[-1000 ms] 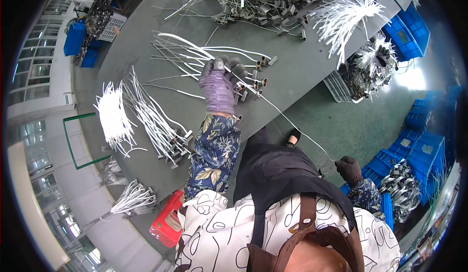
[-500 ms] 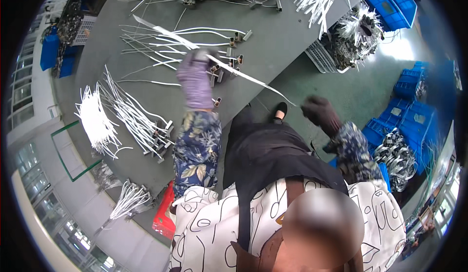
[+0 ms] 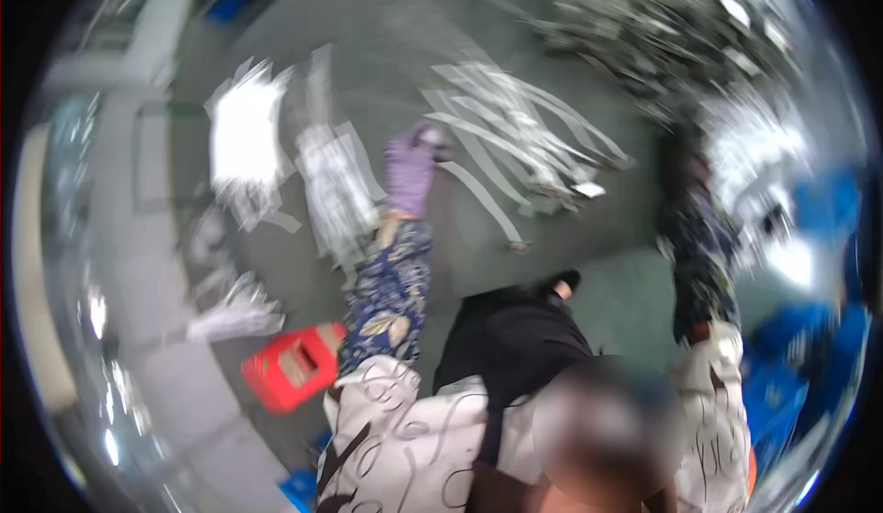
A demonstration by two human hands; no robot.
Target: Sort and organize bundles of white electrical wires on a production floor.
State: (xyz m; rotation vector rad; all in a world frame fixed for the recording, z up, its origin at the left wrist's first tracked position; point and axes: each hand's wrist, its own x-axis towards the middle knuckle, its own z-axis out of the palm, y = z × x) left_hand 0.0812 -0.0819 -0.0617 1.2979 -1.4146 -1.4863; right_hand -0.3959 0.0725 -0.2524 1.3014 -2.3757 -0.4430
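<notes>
My left hand (image 3: 414,168), in a purple glove, is over the grey table with its fingers curled closed. Whether anything is inside them is hidden by the grip and the blur. Just right of it lies a spread of white wires (image 3: 501,113) with small metal ends. On its other side sits a bundle of white wires (image 3: 336,182). My right hand (image 3: 685,159), in a dark glove, reaches forward at the right, beside a pile of white strands (image 3: 750,140). Motion smears its fingers, so their hold does not show.
A big heap of metal parts and wires (image 3: 635,25) covers the table's far right. A dense white bundle (image 3: 246,136) lies far left. A red container (image 3: 294,366) stands by my left elbow. Blue crates (image 3: 777,393) are stacked at the right.
The view has swung, shifting the table things. My right hand has moved forward from beside my body to the strand pile. The long white strip at my left hand no longer shows.
</notes>
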